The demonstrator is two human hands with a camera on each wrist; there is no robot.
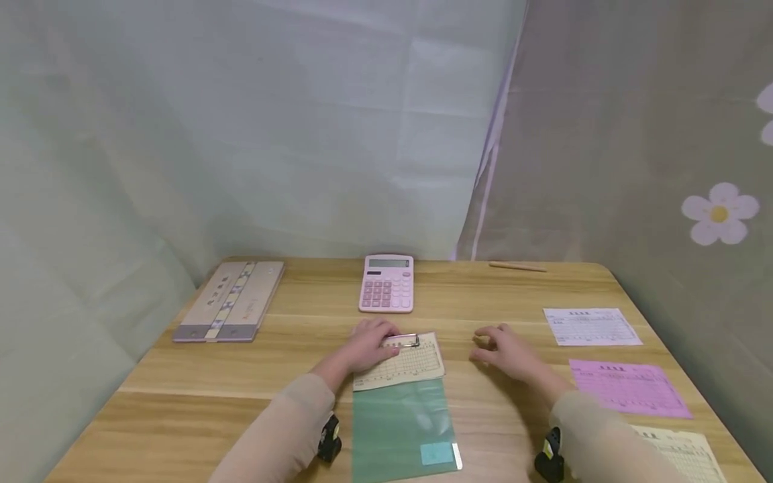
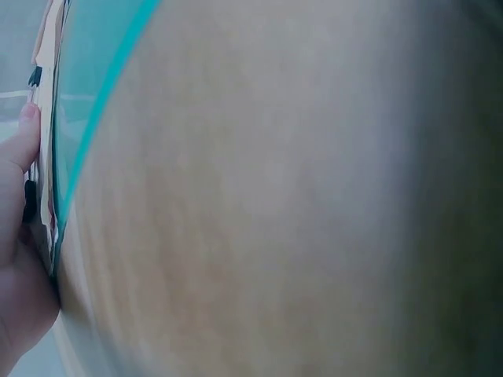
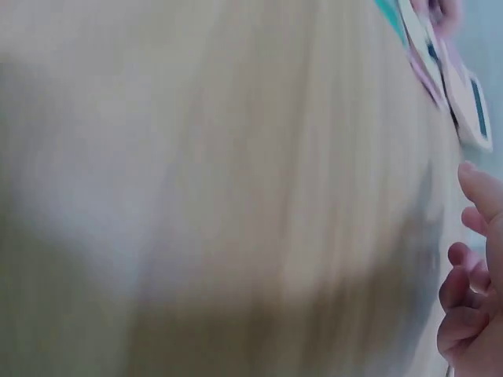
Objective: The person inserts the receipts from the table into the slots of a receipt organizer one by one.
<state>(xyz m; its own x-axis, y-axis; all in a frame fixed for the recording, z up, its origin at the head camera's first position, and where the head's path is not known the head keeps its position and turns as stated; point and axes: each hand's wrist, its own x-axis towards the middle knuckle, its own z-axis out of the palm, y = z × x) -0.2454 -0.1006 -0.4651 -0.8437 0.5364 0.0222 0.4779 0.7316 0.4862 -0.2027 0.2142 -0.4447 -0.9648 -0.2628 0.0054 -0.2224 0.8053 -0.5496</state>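
A green translucent folder point(image 1: 398, 419) lies on the wooden table in front of me, a pale turquoise label near its lower right corner. Over its upper part sits a stack of cream printed slips point(image 1: 419, 359), with a metal wire clip point(image 1: 409, 340) at the top. My left hand point(image 1: 367, 345) grips the top left of this stack, thumb over the slips beside the clip. In the left wrist view, the left thumb point(image 2: 28, 118) lies against the clip side. Right of the stack, my right hand point(image 1: 504, 352) holds nothing, its fingers loosely bent.
A pink calculator point(image 1: 386, 288) stands beyond the folder. At the far left lies a beige and grey notebook point(image 1: 247, 295) with a patterned strip. A thin wooden stick point(image 1: 517, 266) is by the back edge. White point(image 1: 592, 327), pink point(image 1: 631, 388) and cream point(image 1: 688, 451) slips line the right side.
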